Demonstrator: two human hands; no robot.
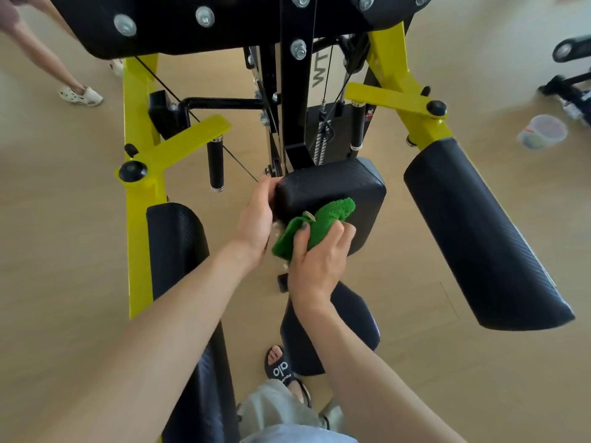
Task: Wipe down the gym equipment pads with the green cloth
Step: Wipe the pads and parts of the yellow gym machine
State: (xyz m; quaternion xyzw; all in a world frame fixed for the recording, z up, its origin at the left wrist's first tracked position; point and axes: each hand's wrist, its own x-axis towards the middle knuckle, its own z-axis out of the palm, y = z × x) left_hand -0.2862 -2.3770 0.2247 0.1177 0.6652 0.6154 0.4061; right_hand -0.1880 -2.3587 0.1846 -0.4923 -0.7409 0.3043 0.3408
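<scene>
- Mid-wipe on the centre pad [332, 193], middle of frame: my right hand [316, 266] is clamped on the green cloth [323, 222], pressed against its front face.
- My left hand [256, 215] grips the pad's left edge to steady it.
- Next, I reckon: sweep right, then do the long side pads [479, 231].

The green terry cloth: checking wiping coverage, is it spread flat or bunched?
Bunched. The green terry cloth is folded into a wad, gripped by the right hand against the black centre pad.

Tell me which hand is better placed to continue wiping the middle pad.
The right hand. It already holds the green cloth pressed on the middle pad. The left hand is bare and only grips the pad's left edge, steadying it.
</scene>
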